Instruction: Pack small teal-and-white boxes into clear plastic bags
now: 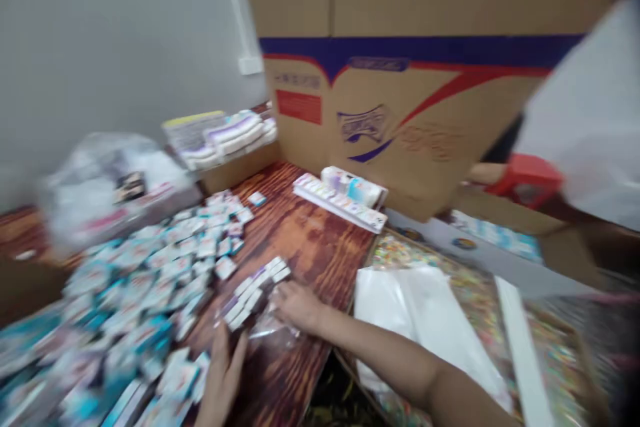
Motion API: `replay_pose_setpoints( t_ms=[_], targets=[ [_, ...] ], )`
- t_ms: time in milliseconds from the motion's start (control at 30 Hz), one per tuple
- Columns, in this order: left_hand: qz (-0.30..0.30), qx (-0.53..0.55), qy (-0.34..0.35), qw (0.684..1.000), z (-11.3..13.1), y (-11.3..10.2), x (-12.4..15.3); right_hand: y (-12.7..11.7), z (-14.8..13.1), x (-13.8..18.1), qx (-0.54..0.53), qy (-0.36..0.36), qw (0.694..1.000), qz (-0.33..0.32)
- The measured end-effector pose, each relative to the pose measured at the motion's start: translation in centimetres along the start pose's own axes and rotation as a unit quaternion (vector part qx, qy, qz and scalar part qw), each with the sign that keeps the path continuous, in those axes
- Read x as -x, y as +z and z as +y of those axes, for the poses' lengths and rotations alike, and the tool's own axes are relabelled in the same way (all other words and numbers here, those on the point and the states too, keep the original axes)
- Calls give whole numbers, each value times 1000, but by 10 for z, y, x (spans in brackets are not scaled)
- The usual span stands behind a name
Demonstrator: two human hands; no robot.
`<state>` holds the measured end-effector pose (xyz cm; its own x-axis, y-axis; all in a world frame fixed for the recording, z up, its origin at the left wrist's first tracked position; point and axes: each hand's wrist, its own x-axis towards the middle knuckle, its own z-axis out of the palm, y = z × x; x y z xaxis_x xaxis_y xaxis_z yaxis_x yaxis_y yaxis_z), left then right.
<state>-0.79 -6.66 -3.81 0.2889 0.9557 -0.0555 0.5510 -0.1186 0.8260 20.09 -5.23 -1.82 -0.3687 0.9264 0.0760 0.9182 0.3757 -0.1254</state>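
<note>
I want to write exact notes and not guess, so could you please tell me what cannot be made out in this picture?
All in the head view:
Right hand: its own back and blur hide whether the fingertips pinch the clear plastic.
Left hand: wrist end cut off by the lower edge.
Piled small boxes: print lost to blur; lower ones hidden under others.
Large carton: upper part cut off by the top edge; small lettering blurred.

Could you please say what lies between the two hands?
In the head view, clear plastic and grouped small boxes lie between the left hand and right hand.
</note>
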Motion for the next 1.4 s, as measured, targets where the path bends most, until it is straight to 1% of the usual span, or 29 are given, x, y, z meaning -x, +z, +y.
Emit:
replay_pose_setpoints(
  t_ms=[33,67,133,267,367,467,600,667,767,900,1000,1100,1300,1400],
  targets=[
    [25,5,-40,999,0,-1,3,-2,2,1,-5,6,1000,1],
    [28,12,-59,998,1,-2,4,-3,3,2,-6,-2,1000,-3],
    [34,21,-71,997,4,-3,2,-2,4,3,-4,-9,1000,-14],
    [35,31,-72,996,12,-2,0,3,-2,9,24,18,999,-19],
    [32,37,-64,997,13,-3,2,2,-5,10,41,25,998,-28],
    [31,36,-58,997,14,-4,2,-1,-5,6,23,23,998,-46],
    [37,42,-60,997,16,-5,2,0,-4,3,17,56,997,-42],
    [37,40,-59,997,18,-5,3,3,-5,4,35,49,998,-36],
    [36,38,-63,997,18,-5,3,4,-5,6,49,16,998,-41],
    [35,48,-66,996,18,-6,3,-6,-4,7,14,1,998,-64],
    [38,52,-60,996,18,-6,2,-14,-5,5,10,2,999,-52],
    [39,50,-62,996,18,-6,2,-17,-7,2,23,-20,999,-24],
    [35,48,-62,996,17,-5,2,-9,-4,-4,39,-36,998,27],
    [32,53,-62,996,17,-6,2,-5,1,-9,50,-22,998,38]
  ],
)
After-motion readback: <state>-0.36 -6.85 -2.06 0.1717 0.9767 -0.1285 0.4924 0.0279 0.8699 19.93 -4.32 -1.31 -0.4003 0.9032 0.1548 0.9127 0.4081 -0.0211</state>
